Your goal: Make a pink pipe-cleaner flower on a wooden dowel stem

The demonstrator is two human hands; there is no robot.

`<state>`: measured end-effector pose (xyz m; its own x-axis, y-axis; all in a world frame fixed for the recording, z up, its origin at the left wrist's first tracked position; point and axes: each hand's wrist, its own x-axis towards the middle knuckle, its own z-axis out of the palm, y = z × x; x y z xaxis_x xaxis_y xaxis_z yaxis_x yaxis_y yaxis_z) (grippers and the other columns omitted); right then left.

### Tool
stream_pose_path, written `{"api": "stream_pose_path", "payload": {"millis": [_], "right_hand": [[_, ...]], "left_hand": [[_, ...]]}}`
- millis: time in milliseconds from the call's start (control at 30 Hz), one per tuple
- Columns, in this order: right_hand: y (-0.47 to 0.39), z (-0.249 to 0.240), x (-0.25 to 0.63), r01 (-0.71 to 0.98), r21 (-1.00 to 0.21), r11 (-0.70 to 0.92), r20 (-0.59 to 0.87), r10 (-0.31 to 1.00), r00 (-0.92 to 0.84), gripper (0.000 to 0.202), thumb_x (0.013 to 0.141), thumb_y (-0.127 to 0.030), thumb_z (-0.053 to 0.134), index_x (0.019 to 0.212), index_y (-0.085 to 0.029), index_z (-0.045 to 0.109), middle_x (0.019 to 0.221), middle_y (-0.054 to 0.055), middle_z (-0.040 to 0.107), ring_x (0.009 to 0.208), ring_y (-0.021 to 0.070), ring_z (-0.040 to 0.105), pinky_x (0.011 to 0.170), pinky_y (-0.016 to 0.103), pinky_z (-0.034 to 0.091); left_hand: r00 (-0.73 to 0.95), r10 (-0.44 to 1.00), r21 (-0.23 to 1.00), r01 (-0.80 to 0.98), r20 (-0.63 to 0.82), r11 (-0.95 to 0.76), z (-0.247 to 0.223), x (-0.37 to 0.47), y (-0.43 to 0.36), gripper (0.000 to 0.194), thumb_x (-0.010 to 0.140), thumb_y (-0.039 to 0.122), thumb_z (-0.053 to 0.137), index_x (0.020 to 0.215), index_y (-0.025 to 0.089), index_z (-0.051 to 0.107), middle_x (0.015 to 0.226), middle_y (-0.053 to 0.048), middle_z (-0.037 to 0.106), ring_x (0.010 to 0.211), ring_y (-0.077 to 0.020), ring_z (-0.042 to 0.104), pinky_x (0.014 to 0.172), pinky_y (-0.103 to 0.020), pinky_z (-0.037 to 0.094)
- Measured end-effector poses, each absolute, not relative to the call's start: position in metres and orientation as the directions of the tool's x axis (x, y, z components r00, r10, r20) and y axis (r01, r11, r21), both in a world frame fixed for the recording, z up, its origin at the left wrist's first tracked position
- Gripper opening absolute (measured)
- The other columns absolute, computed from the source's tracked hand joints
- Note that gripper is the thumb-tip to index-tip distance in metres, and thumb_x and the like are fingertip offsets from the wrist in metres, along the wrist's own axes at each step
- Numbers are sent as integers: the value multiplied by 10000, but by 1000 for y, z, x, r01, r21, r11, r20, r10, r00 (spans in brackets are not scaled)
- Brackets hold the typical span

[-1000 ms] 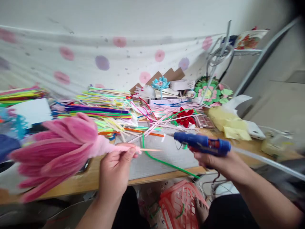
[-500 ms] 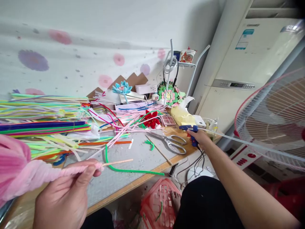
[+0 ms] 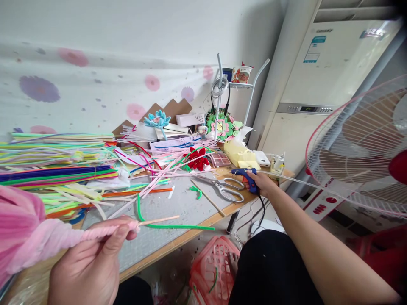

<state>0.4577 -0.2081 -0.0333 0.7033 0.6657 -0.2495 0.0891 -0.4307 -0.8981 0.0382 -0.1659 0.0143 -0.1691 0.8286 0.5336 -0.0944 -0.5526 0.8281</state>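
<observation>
My left hand [image 3: 92, 258] pinches the wrapped stem of a large pink pipe-cleaner flower [image 3: 20, 233], whose bloom runs out of view at the left. A thin wooden stick [image 3: 160, 220] pokes out beyond my fingertips. Over the table's right edge, my right hand [image 3: 263, 183] is wrapped around a blue glue gun [image 3: 246, 174], its nozzle toward the left. A clear glue stick [image 3: 292, 178] trails from its back. Beneath the wooden stick lies a bent green pipe cleaner [image 3: 181, 227]. Silver scissors [image 3: 227, 189] lie just left of the glue gun.
Bundles of coloured pipe cleaners [image 3: 57, 169] cover the table's left. A red flower [image 3: 197, 159] and a blue flower [image 3: 157, 120] stand toward the back. At the right is a fan [image 3: 356, 148]; below the table edge, a red basket [image 3: 211, 271].
The glue gun in my right hand has come slightly left, closer to the scissors, and is tilted more. My left hand keeps its hold on the flower stem. The view has turned slightly right.
</observation>
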Motion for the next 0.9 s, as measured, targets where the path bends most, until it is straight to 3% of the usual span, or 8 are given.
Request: {"api": "stream_pose_path", "payload": {"millis": [300,367,433,500,600,667,733,900], "right_hand": [[-205,-11,463,440,-607,-662,-41,579,814,321,919,-321,570,1187,-143,565,1196,98,590,1009,209,612,855,413,525],[-208,-3,457,510,-543,-667,25,594,804,278,891,-324,606,1069,-112,623,1101,122,632,977,231,623,837,412,515],[-211,7,441,596,-506,-624,121,632,765,211,820,-304,671,805,-94,673,909,194,670,931,318,634,790,430,488],[-214,20,413,699,-493,-517,251,685,684,192,804,-306,657,729,-130,665,856,195,674,908,348,633,767,436,465],[-224,40,343,851,-483,-208,496,735,461,159,852,-342,582,903,-208,651,973,102,663,907,241,629,826,357,468],[-234,48,290,877,-353,325,739,672,49,84,849,-296,603,862,-216,624,884,82,650,860,222,626,792,351,489],[-241,50,245,751,-251,611,774,592,-223,140,842,-262,637,971,-221,604,944,83,627,876,207,609,757,339,509],[-238,42,203,709,-309,633,790,587,-180,180,815,-234,675,964,-198,581,936,85,619,864,211,599,729,355,518]], "left_hand": [[-108,866,849,-167,489,-500,11,37,-178,65,709,185,738,684,198,679,722,12,708,656,-152,612,681,-279,525],[-97,869,852,-171,485,-495,11,38,-180,56,718,195,731,698,200,678,717,14,706,647,-148,607,646,-271,510],[-81,868,846,-196,490,-496,12,39,-183,60,736,185,714,692,198,675,716,13,701,642,-142,603,647,-270,506],[-49,873,850,-209,485,-484,13,40,-186,44,769,182,691,726,194,689,744,5,700,656,-135,601,635,-257,499],[-10,887,869,-193,462,-455,15,41,-189,28,796,189,675,780,189,698,755,1,690,669,-127,599,645,-243,493],[8,890,876,-182,456,-447,16,42,-191,27,805,193,670,797,188,695,753,0,686,675,-130,601,655,-246,493],[12,888,877,-169,459,-451,17,43,-193,25,808,195,668,807,191,693,762,0,687,684,-134,604,657,-247,493],[20,884,871,-183,467,-456,17,46,-199,37,819,185,658,808,196,692,782,1,681,705,-134,594,671,-247,488]]}}
